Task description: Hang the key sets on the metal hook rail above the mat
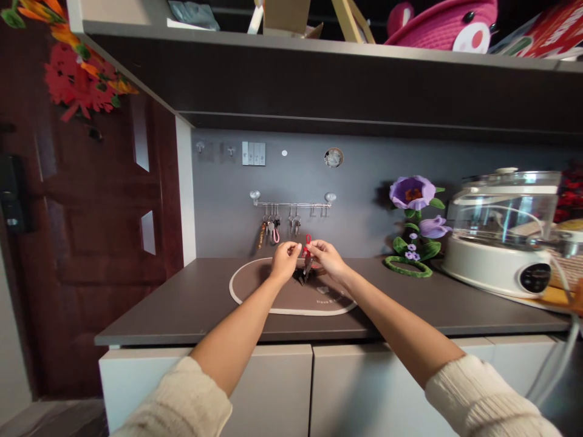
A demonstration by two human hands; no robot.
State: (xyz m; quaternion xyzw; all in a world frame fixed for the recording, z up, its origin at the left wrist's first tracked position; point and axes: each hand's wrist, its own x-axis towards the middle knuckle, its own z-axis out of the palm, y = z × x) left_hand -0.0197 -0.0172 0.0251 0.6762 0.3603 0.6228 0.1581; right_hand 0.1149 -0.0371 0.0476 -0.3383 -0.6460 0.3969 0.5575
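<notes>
A bunch of keys [306,270] with a red cord loop hangs above the oval mat [255,297]. My right hand [328,258] pinches it near the red loop, and the keys dangle below the fingers. Just left of the loop, my left hand [286,261] is closed in a pinch; what its fingertips hold, if anything, is too small to make out. Behind and above both hands, a clear hook rack [291,204] is fixed to the grey wall. Several keys hang from it, one set with a pink loop [276,235] and another with a brown patterned strap [262,235].
To the right on the dark counter [191,303] stand purple crochet flowers [412,193] and a white appliance with a clear top [483,261]. A shelf [291,79] juts out overhead. At the left is a dark red door [155,291].
</notes>
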